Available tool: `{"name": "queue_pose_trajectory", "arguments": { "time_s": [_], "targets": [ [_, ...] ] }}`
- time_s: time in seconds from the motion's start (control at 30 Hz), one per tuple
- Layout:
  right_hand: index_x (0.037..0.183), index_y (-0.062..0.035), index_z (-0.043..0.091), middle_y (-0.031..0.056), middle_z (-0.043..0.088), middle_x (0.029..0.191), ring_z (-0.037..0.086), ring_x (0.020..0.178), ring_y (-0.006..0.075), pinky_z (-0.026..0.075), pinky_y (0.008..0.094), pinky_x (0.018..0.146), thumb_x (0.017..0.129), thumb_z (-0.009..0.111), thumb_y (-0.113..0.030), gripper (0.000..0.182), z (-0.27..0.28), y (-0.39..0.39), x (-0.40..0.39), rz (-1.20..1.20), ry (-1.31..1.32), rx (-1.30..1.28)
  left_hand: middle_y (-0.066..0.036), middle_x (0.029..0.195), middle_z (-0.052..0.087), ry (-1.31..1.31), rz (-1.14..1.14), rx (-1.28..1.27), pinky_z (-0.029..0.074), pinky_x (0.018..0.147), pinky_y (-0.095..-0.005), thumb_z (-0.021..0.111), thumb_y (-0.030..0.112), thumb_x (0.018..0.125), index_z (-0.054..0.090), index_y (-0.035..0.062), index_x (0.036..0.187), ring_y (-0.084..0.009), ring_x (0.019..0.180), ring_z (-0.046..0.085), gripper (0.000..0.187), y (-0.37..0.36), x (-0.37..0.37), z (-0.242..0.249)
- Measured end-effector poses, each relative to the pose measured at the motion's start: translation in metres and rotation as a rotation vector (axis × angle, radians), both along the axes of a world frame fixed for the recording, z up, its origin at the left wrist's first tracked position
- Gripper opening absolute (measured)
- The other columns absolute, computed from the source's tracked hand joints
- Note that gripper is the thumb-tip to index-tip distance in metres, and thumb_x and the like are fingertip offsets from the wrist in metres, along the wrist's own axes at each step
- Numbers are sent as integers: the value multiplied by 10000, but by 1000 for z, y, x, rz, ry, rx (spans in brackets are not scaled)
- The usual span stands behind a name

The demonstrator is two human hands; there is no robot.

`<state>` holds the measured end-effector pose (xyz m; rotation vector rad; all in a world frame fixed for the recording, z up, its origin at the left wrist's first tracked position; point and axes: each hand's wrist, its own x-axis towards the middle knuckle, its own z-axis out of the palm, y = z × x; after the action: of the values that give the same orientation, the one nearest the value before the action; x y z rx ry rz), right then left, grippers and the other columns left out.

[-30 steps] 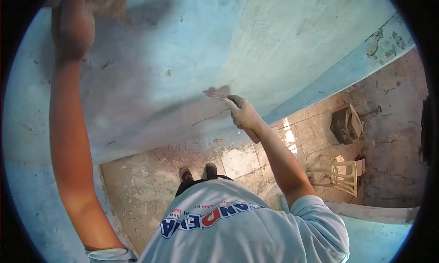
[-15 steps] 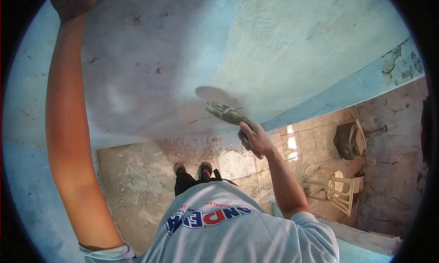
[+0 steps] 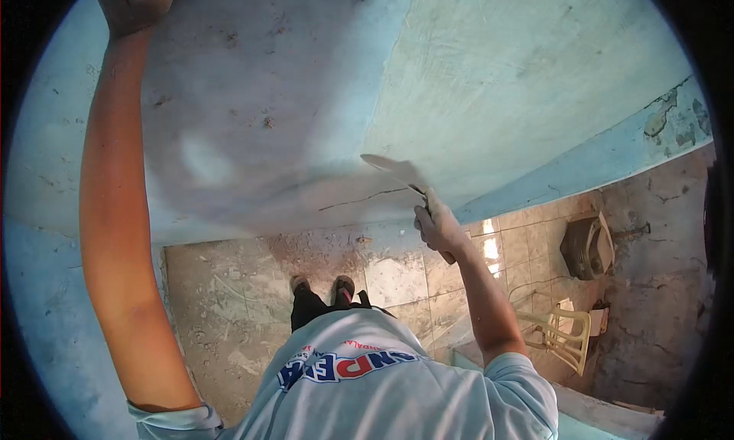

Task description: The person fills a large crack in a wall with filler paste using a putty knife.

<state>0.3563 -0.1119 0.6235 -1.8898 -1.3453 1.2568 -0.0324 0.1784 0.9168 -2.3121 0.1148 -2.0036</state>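
My right hand (image 3: 439, 224) is closed round the handle of a trowel (image 3: 386, 165). The trowel's flat blade points up and left, seen nearly edge-on, close to the pale plastered part of the wall (image 3: 489, 88). Below the blade a thin dark crack runs across the wall. My left arm reaches up along the left side, and my left hand (image 3: 136, 4) is at the top edge of the view, by the shaded wall. Its fingers are mostly cut off by the frame, so whether it holds anything does not show.
Below is a dusty tiled floor (image 3: 222, 302) with my feet (image 3: 321, 285) near the wall base. A dark bulky object (image 3: 587, 247) and a cream plastic chair (image 3: 569, 334) stand at the right. A low ledge (image 3: 612, 413) is at the lower right.
My right hand has moved slightly right, and the trowel blade has turned from showing its flat face to nearly edge-on. My left hand has shifted slightly right and down.
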Motion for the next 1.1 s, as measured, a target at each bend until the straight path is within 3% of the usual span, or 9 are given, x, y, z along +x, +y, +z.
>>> {"name": "queue_pose_trajectory", "arguments": {
  "time_s": [0.1,0.17,0.33,0.4,0.47,0.57,0.7,0.77,1.1],
  "targets": [
    [1413,-81,453,79,548,693,525,577,182,440,367,509,1006,498,-79,410,-11,13,-8,63,39,114,-98,1251,664,-7,-189,-128,475,994,-332,521,278,1050,590,-22,1351,-190,1147,614,431,-16,15,3],
    [1389,-117,474,3,503,682,481,516,119,407,319,437,1000,466,-50,395,-46,26,-29,85,129,207,-100,1269,657,-57,-140,-126,468,1009,-329,525,260,1047,582,-21,1362,-188,1159,611,425,-23,30,4],
    [1466,-160,439,-3,498,684,467,488,107,376,303,409,1005,434,-61,472,-15,6,-27,-6,148,111,-102,1282,640,-48,156,-85,455,1023,-324,519,224,1048,550,-27,1380,-178,1159,602,417,-7,5,2],
    [1462,-168,433,-5,495,689,442,473,94,358,285,395,1011,427,-68,462,-12,3,-16,-79,241,28,-95,1253,642,-433,-338,-562,462,1007,-332,519,228,1051,558,-24,1360,-179,1134,602,401,46,-58,28],
    [1485,-177,410,-12,479,688,418,463,78,339,263,384,1019,411,-75,477,-34,9,-29,-40,248,75,-89,1225,644,-391,-451,-612,470,987,-336,518,229,1053,569,-20,1337,-181,1105,605,381,45,-50,20],
    [1471,-155,431,-12,484,685,430,483,86,362,277,407,1010,424,-68,469,-30,9,-54,-124,305,35,-83,1194,646,7,-61,-157,481,955,-331,517,227,1056,583,-15,1307,-181,1064,612,355,-5,4,-3],
    [1421,-135,471,-5,499,715,462,524,96,383,290,436,991,457,-39,441,-24,-9,-24,-78,189,159,-82,1187,651,-4,295,92,491,931,-314,508,216,1059,580,-17,1306,-173,1039,622,348,1,-1,5],
    [1386,-125,479,-7,487,698,472,533,97,383,292,433,993,463,-39,403,-30,10,-35,-43,189,187,-87,1193,655,-147,81,-157,491,935,-316,502,217,1058,577,-21,1312,-177,1040,625,356,21,-21,12],
    [1444,-135,447,13,495,681,451,499,103,366,306,398,995,446,-58,456,-22,10,-31,-60,143,97,-112,1275,641,-111,166,-6,471,982,-311,503,257,1044,552,-45,1374,-173,1111,607,451,-25,38,16]
  ]
}}
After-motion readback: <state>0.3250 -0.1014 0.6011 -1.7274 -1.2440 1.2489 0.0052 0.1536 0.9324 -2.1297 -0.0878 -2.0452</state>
